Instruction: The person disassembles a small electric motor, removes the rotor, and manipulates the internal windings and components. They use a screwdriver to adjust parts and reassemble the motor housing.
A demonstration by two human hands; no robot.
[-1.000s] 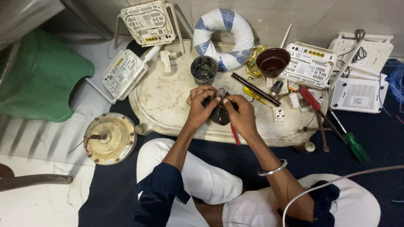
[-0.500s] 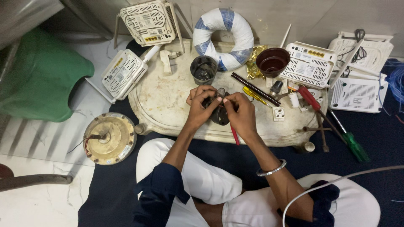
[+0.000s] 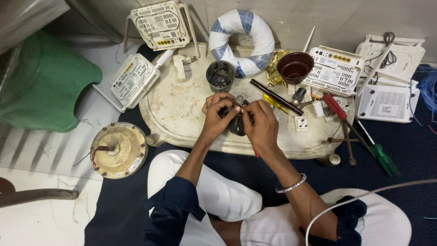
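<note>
Head view: person seated on the floor at a low cream surface [image 3: 182, 123], oval and stained. Both hands meet over the middle of its near edge. Left hand [image 3: 217, 115] is curled round a small dark part [image 3: 235, 125], fingers closed on its left side. Right hand [image 3: 261, 125] is closed on the same part from the right, fingertips pinching at its top next to the left thumb. The part sits between the two hands, just above the surface; whether it rests on it cannot be told. A red handle [image 3: 256, 154] shows under the right palm at the near edge. A bangle [image 3: 291, 184] circles the right wrist.

Behind the hands, toward the far edge: a dark cup [image 3: 221, 76], and a blue-and-white ring [image 3: 241, 38] overhanging the far edge. A brown bowl [image 3: 295, 67] stands at the far right, a black rod [image 3: 275, 96] and a yellow tool [image 3: 275, 104] lie slanted between bowl and hands. A white socket [image 3: 301, 123] lies near the right end, a red screwdriver [image 3: 336, 107] beside it.

Off the surface: white routers [image 3: 160, 23] stand at the far left and right, a round motor [image 3: 119, 149] lies on the floor off the near left corner, a green screwdriver [image 3: 382, 158] off the right end, a green bin [image 3: 45, 86] well to the left.
</note>
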